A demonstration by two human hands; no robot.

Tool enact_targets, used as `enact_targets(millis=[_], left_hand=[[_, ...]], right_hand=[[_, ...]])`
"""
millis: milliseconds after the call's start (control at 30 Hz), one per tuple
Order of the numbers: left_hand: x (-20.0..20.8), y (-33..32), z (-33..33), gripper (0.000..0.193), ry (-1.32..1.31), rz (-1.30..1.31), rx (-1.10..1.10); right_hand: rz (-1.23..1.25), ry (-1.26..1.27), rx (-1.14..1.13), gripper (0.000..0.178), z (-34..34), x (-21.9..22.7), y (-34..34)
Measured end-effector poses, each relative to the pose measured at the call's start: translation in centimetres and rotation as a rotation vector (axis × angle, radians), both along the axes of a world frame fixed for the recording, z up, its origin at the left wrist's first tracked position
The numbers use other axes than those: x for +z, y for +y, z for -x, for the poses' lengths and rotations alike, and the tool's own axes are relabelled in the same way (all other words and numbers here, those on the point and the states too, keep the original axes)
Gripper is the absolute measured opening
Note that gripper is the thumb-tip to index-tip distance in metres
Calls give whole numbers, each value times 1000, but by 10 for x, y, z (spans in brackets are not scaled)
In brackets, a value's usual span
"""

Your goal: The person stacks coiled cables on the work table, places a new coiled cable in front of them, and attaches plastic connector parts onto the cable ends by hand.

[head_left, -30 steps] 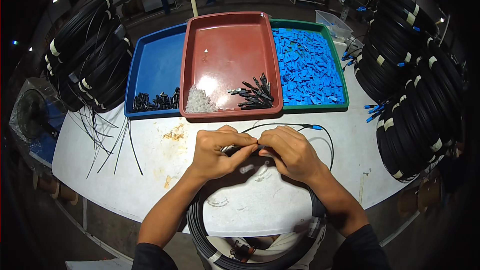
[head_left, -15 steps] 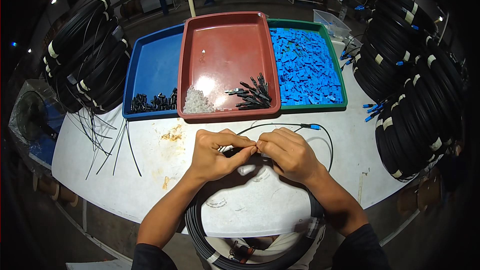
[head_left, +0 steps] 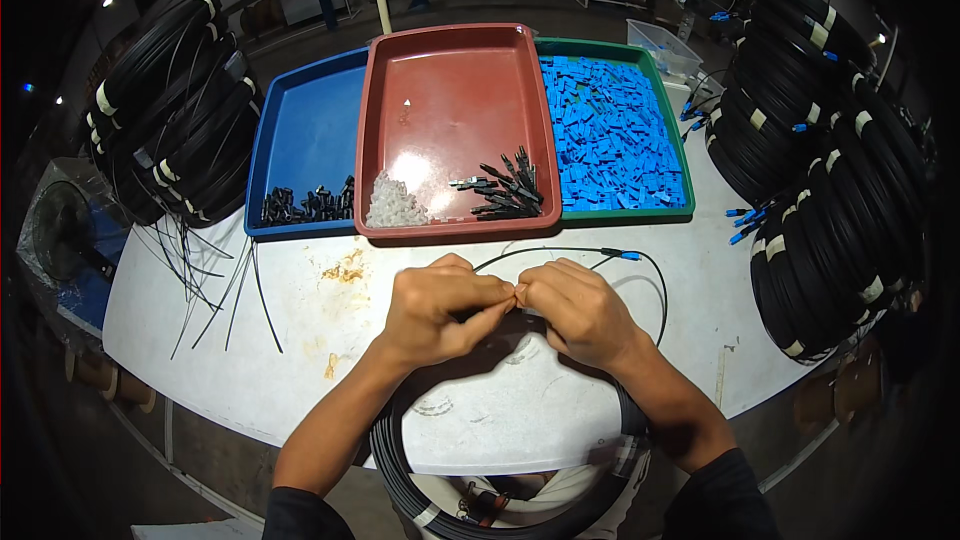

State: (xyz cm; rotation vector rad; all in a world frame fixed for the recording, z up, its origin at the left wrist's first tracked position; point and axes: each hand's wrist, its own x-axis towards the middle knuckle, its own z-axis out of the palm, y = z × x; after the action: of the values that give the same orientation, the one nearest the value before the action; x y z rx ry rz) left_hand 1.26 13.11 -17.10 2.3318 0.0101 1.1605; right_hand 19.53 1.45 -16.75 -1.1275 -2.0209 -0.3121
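Observation:
My left hand (head_left: pixel 440 308) and my right hand (head_left: pixel 578 308) meet fingertip to fingertip above the white table (head_left: pixel 480 410). Both are pinched closed; whatever sits between the fingers is too small and covered to name. A coil of black cable (head_left: pixel 388 435) lies below my hands and wrists, partly over the table's near edge. From behind my hands a black cable (head_left: pixel 662 292) loops to the right. A blue connector (head_left: pixel 628 255) on a cable end rests just beyond my right hand.
A blue tray (head_left: pixel 310 130) holds black parts, a red tray (head_left: pixel 455 90) white and black pieces, and a green tray (head_left: pixel 688 180) many blue connector parts. Stacked black cable coils (head_left: pixel 170 130) stand at left, more cable coils (head_left: pixel 830 240) at right.
Both hands have shifted very slightly, the fingertips still pressed together at the same place. Trays and coils have not moved.

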Motion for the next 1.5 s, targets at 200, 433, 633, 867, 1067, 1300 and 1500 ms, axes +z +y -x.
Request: enact_targets(millis=[200,433,633,867,1067,1300,1500], left_hand=[[0,3,3,16,30,-96,9],[-4,-3,0,15,-5,252,-11],[-6,-3,0,19,7,142,28],[6,-6,2,18,137,342,49],[1,-5,5,18,115,239,19],[2,-9,0,18,116,538,2],[3,-7,3,14,57,117,76]], right_hand=[[295,306,24,21,0,-12,2],[-88,63,6,16,2,0,4],[22,175,24,24,-4,-9,4],[-20,91,-16,20,-2,0,3],[169,347,22,16,1,-11,2],[4,126,11,15,1,-1,4],[54,214,23,15,1,-7,3]])
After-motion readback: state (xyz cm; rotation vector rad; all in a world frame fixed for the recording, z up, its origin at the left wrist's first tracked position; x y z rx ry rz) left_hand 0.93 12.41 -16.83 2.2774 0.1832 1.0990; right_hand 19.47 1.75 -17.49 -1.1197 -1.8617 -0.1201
